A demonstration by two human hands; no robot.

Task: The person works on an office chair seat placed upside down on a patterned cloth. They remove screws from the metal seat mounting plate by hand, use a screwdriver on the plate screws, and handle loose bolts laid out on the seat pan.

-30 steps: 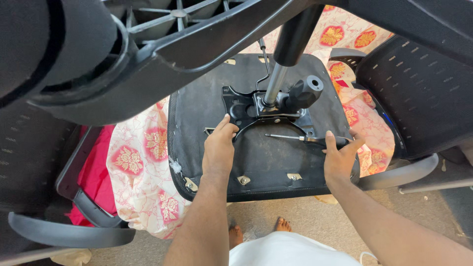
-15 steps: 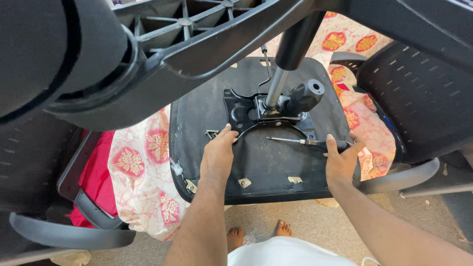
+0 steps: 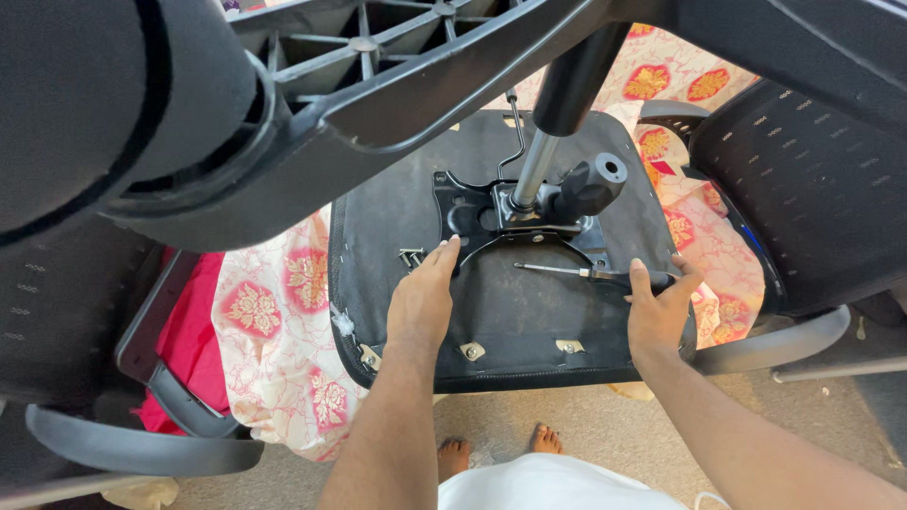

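1. Fingers of the left hand (image 3: 422, 302) lay flat and together on the upturned seat underside (image 3: 501, 302), tips beside loose bolts (image 3: 412, 256); the right hand (image 3: 657, 312) curled around the screwdriver (image 3: 590, 274) handle.
2. Above the seat, a chair base (image 3: 312, 104) blocked much of the view and hid the gas cylinder (image 3: 557, 113) top.
3. Around the seat lay a floral cloth (image 3: 274, 331), black chairs and bare feet (image 3: 543, 439).
4. Since earlier, the left hand slid back from the mounting plate (image 3: 515, 222); the right closed on the tool.
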